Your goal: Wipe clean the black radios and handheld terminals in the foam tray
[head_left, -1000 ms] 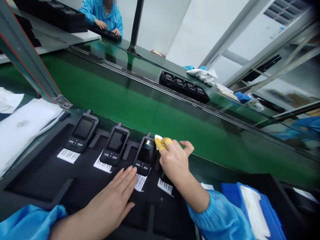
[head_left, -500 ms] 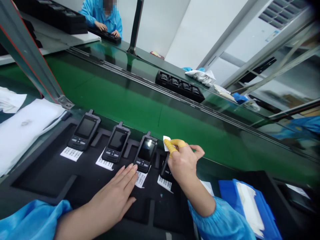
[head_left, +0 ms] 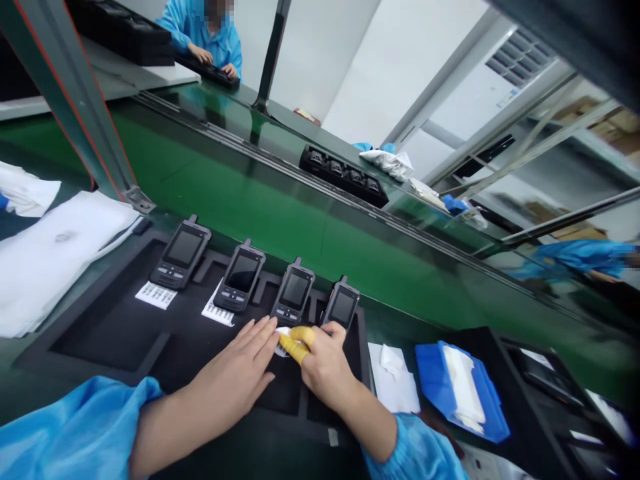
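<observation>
Several black handheld radios with screens and stub antennas stand in a row in a black foam tray [head_left: 100, 353]. White barcode labels, like the label sheet [head_left: 156, 295] below the leftmost radio [head_left: 183, 252], stick out under them. My left hand [head_left: 235, 370] lies flat, fingers stretched, its fingertips at the lower edge of the third radio [head_left: 295, 293]. My right hand [head_left: 320, 360], with yellow finger cots on thumb and index finger, pinches a small white piece [head_left: 283, 331] right below that radio, over its label. The rightmost radio [head_left: 343, 303] is partly behind my right hand.
A green conveyor belt [head_left: 240, 187] runs behind the tray. White cloths [head_left: 60, 253] lie at left; at right are a blue bin [head_left: 430, 373] with white wipes and another black tray [head_left: 505, 373]. Across the belt a co-worker [head_left: 200, 40] handles a black tray.
My right hand has come down and left from above the rightmost radio to the third radio's lower end, uncovering the rightmost radio. My left hand stays flat. The view has shifted slightly.
</observation>
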`<state>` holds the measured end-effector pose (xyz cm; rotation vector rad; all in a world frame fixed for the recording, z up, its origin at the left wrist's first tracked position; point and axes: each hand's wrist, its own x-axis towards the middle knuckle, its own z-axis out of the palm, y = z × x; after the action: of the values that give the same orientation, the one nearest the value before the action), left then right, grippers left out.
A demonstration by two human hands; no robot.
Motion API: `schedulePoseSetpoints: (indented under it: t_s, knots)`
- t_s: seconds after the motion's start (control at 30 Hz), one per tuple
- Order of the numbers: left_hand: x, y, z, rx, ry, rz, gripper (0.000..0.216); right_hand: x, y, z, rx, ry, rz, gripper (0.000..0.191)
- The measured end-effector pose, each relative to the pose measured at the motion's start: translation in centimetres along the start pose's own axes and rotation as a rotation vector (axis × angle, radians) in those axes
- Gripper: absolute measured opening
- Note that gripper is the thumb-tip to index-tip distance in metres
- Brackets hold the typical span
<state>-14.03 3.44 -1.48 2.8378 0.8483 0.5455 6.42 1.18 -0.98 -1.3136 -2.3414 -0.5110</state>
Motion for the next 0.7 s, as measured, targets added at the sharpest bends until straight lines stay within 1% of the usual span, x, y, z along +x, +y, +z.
schedulePoseSetpoints:
  t_s: [0.1,0.13,0.2,0.33,0.4,0.47,0.53,0.6,0.7]
  knots:
    - [-1.2,-0.5,-2.1,0.052,0.031,0.025,0.039,0.9,0.0,-0.9,0.029,0.088,0.063,0.039]
    - [-1.7,-1.1,-2.7,0.073,0.035,0.012,0.038,1.6,0.2,-0.9,0.020,0.117,0.092,0.042]
    - [-2.7,-2.5,-3.4,0.123,0.034,-0.037,0.036,3.5,0.6,-0.3,-0.010,0.143,0.114,0.041]
    - [-4.3,-5.3,-3.4,0.171,0.005,-0.086,0.037,8.1,0.8,2.2,-0.045,0.094,0.040,0.038]
    - [-4.5,-6.0,-3.0,0.155,-0.016,-0.094,0.038,10.3,0.7,3.6,-0.056,0.065,0.009,0.038]
    - [-4.6,-6.1,-2.7,0.134,-0.032,-0.103,0.039,11.9,0.4,4.7,-0.082,0.054,0.003,0.033]
    - [-4.6,-6.0,-2.6,0.122,-0.040,-0.107,0.041,12.5,-0.2,5.4,-0.113,0.047,0.009,0.028]
    - [-4.5,-5.8,-2.6,0.115,-0.045,-0.101,0.042,12.1,-1.1,5.5,-0.109,0.035,-0.016,0.025]
    - [-4.5,-5.8,-2.6,0.101,-0.059,-0.096,0.043,11.1,-2.5,5.1,-0.028,-0.004,-0.139,0.021]
